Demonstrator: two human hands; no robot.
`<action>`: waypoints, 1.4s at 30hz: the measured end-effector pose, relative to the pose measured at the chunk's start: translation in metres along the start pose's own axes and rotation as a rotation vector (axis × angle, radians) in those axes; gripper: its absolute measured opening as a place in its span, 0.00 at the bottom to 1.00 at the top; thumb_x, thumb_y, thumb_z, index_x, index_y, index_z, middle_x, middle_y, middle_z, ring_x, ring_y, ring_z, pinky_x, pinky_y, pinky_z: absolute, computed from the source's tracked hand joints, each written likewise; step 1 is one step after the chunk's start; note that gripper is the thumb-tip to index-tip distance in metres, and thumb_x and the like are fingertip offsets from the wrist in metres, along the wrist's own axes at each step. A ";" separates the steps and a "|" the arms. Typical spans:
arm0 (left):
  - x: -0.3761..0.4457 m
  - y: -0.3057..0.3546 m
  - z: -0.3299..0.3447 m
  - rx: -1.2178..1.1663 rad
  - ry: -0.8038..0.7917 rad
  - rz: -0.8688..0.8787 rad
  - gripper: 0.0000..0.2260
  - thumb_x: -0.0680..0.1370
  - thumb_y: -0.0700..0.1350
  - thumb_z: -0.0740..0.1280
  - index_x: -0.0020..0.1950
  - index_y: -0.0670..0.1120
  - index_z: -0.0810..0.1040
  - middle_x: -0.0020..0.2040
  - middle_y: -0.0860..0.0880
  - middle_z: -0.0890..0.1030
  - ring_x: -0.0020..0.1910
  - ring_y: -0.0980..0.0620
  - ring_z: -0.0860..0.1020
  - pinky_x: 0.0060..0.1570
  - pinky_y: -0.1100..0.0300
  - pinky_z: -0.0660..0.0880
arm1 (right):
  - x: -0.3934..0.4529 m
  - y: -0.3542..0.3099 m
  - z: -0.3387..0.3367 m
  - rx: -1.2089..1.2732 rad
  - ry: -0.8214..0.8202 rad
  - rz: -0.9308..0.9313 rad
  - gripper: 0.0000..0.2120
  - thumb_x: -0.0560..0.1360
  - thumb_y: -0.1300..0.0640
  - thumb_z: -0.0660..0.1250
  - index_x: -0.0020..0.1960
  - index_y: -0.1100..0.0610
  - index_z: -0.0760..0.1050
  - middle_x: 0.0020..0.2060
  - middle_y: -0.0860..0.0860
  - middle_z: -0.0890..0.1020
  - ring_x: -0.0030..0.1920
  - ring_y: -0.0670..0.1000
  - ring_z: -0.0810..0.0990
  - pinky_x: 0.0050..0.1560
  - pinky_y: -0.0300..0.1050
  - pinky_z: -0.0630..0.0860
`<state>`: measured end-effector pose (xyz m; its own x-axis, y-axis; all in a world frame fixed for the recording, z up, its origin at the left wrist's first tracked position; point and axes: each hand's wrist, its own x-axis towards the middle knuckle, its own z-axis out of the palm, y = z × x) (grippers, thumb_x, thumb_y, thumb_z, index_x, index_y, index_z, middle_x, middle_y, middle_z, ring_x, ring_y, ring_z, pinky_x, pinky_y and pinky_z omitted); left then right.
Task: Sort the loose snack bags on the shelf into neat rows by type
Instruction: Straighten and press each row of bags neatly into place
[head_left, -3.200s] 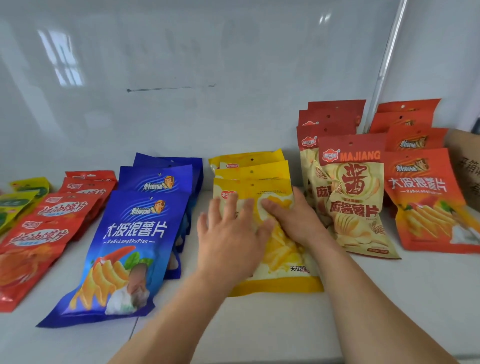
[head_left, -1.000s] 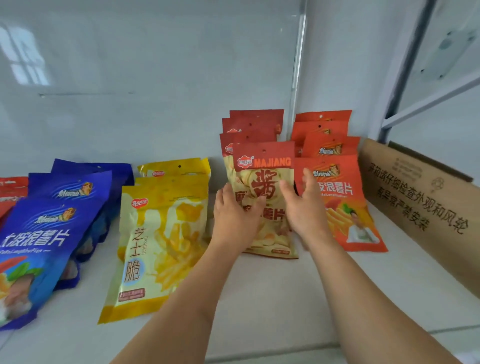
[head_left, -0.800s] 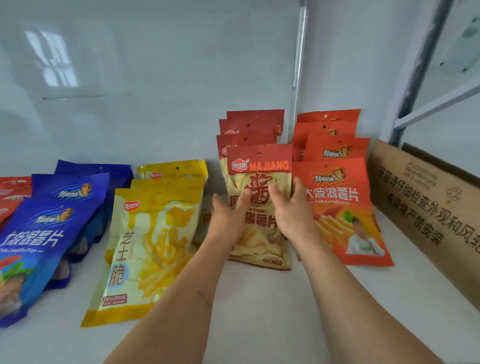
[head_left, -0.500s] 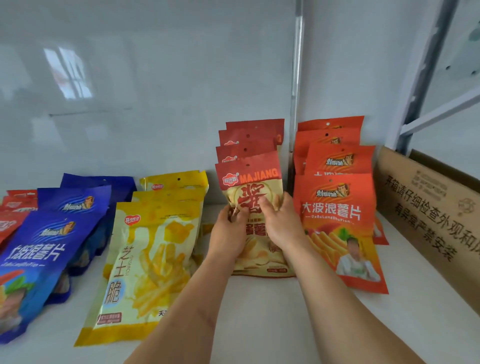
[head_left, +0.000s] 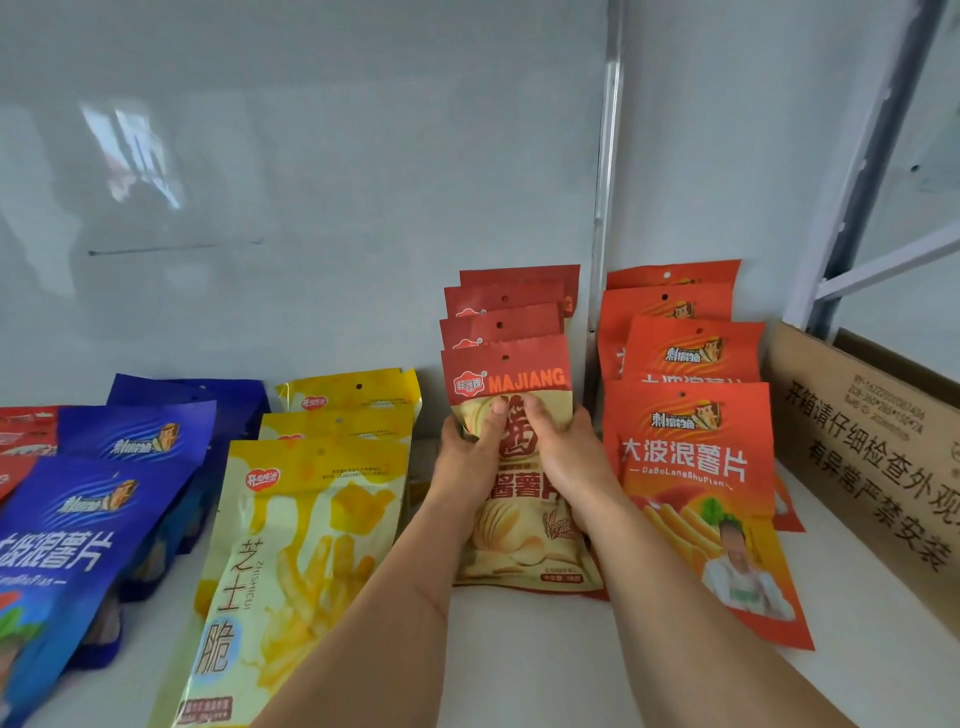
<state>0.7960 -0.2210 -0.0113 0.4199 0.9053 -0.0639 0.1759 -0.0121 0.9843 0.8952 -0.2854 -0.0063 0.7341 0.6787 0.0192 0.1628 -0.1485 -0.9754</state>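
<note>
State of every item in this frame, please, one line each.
front MAJIANG bag: propped up, gripped on both sides
left hand: holds that bag's left edge
right hand: holds its right edge
MAJIANG row: overlapped, leaning at the back wall
orange row: overlapped, aligned
yellow row: overlapped, front bag slanted
blue row: overlapped
cardboard box: flap open

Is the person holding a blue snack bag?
No, both the left hand and the right hand hold the front MAJIANG bag, which is red and cream, not blue.
</note>
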 end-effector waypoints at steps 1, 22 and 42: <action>0.002 0.000 0.000 -0.014 -0.014 -0.002 0.36 0.73 0.70 0.65 0.74 0.50 0.65 0.61 0.47 0.81 0.56 0.47 0.82 0.52 0.53 0.77 | 0.001 0.000 0.000 0.015 -0.001 -0.004 0.32 0.76 0.33 0.62 0.72 0.53 0.65 0.61 0.49 0.77 0.59 0.53 0.77 0.59 0.48 0.73; -0.013 -0.002 -0.007 0.087 -0.029 -0.012 0.41 0.74 0.73 0.59 0.77 0.46 0.62 0.66 0.45 0.78 0.60 0.46 0.79 0.51 0.57 0.75 | -0.006 -0.009 -0.008 -0.178 -0.062 0.158 0.47 0.73 0.26 0.57 0.79 0.57 0.54 0.71 0.56 0.72 0.67 0.59 0.74 0.65 0.53 0.71; -0.076 -0.034 0.008 0.994 -0.065 0.311 0.32 0.80 0.69 0.44 0.81 0.60 0.37 0.80 0.55 0.32 0.80 0.42 0.37 0.76 0.36 0.51 | 0.051 -0.028 0.008 -1.030 -0.123 -0.565 0.33 0.78 0.28 0.46 0.79 0.40 0.57 0.80 0.42 0.53 0.80 0.50 0.46 0.76 0.61 0.49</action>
<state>0.7650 -0.2931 -0.0412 0.6143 0.7779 0.1319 0.6929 -0.6118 0.3816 0.9230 -0.2408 0.0207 0.3277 0.8907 0.3151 0.9407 -0.2765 -0.1967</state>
